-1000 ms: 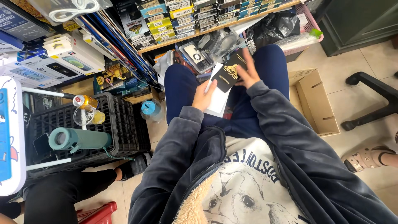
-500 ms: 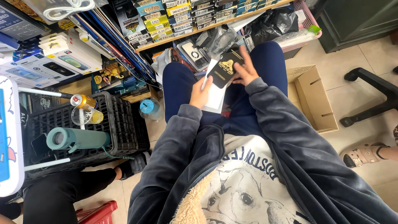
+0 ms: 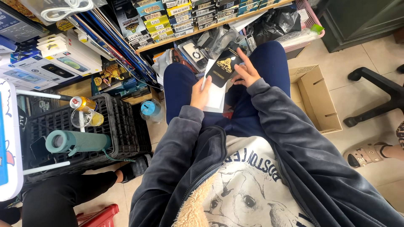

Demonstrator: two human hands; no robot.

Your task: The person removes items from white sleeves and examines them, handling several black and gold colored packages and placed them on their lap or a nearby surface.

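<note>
Seated person, dk blue trousers, fleece-lined jacket; lower body cut off by frame. Left hand (image 3: 200, 93) grips white flat sleeve (image 3: 215, 94), its upper part hidden behind black packet (image 3: 223, 68). Right hand (image 3: 247, 72) holds packet's right edge, fingers spread; grip underneath not visible. Packet: glossy flat card w/ gold print, over lap between knees. Left: black plastic crate (image 3: 122, 126), teal cylinder (image 3: 75, 141). Right: open cardboard box (image 3: 317, 101). Beyond: wooden shelf (image 3: 185, 33) w/ stacked small boxes, detail unclear.
</note>
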